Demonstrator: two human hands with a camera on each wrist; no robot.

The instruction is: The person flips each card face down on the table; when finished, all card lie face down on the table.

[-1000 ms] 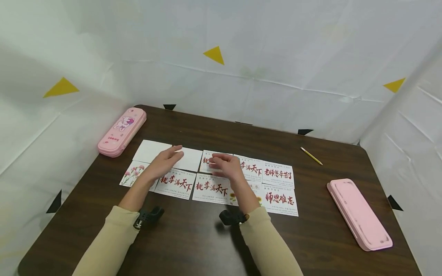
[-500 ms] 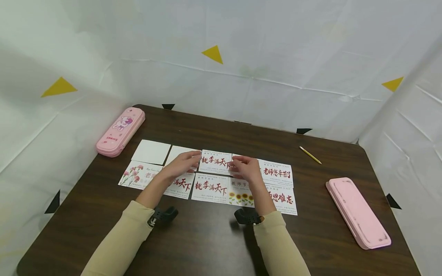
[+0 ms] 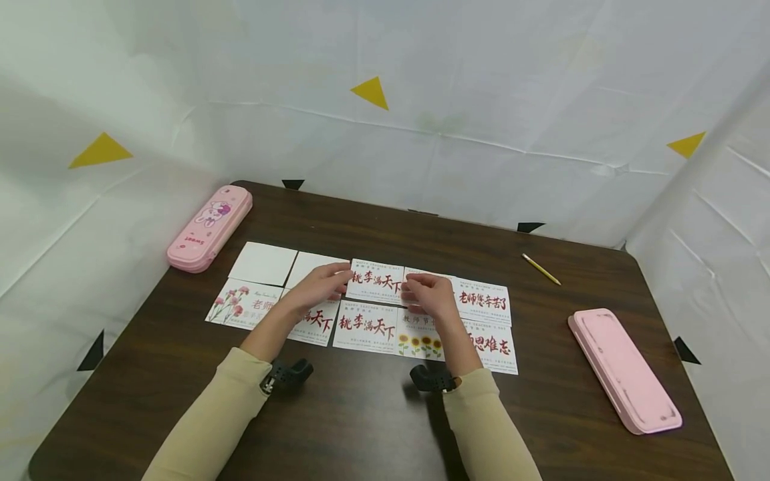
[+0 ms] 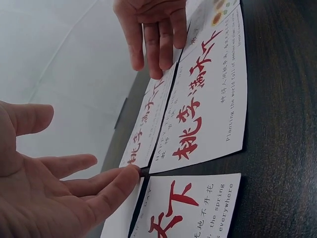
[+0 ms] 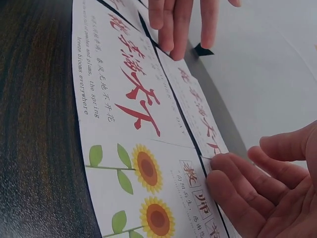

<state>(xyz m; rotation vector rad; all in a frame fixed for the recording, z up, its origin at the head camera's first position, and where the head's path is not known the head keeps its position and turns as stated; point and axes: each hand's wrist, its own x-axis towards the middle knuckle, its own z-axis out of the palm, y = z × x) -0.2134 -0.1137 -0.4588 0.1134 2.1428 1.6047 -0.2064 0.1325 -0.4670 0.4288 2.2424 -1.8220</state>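
Two rows of printed cards lie on the dark table. My left hand (image 3: pixel 319 286) is at the left edge of the upper middle card (image 3: pixel 376 279) with red lettering, its fingers loosely bent and holding nothing. On the opposite side, my right hand (image 3: pixel 434 295) has its fingertips at that card's right edge, palm turned inward. Below it sits a matching red-lettered card (image 4: pixel 203 99), and right of that a sunflower card (image 5: pixel 106 163). The left wrist view shows the left fingertips right by the gap between cards. Each hand partly covers the cards beneath it.
Two blank white cards (image 3: pixel 263 263) are at the upper left, above a pink flower card (image 3: pixel 231 306). A pink pencil case (image 3: pixel 210 229) lies at the back left, another pink case (image 3: pixel 625 371) at the right. A yellow pencil (image 3: pixel 541 269) lies near the back right.
Both hands have moved to the right, from over the left and middle cards to either side of the upper middle card. In the last half second they have barely moved.
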